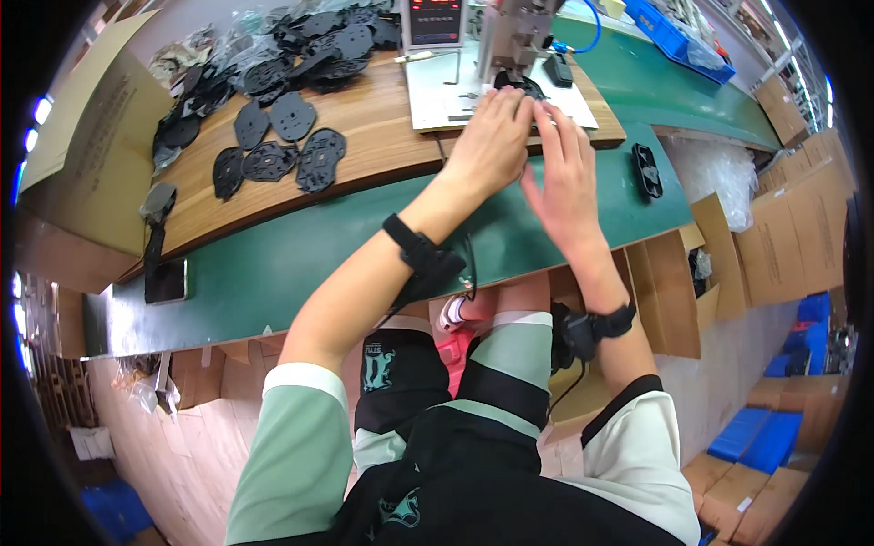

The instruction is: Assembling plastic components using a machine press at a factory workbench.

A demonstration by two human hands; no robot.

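Note:
At the bench press [519, 36], a dark plastic part [521, 84] lies beneath the metal head, mostly hidden by my fingers. My left hand [493, 136] reaches to its near edge, fingers bent and closed on it, the thumb out of sight. Right beside it is my right hand [566, 173], its fingers stretched out and the thumb apart, fingertips close to the part and to my left fingers. The press stands on a white base plate [432, 105]. Several loose black plastic plates [293, 116] lie on the wooden board to the left.
Behind those plates is a heap of black parts [319, 55] with plastic bags. A display box [435, 23] stands left of the press. On the green table are a black part [647, 171] and a phone [168, 280]. Cardboard boxes [86, 155] flank both sides; a blue tray [678, 38] sits far right.

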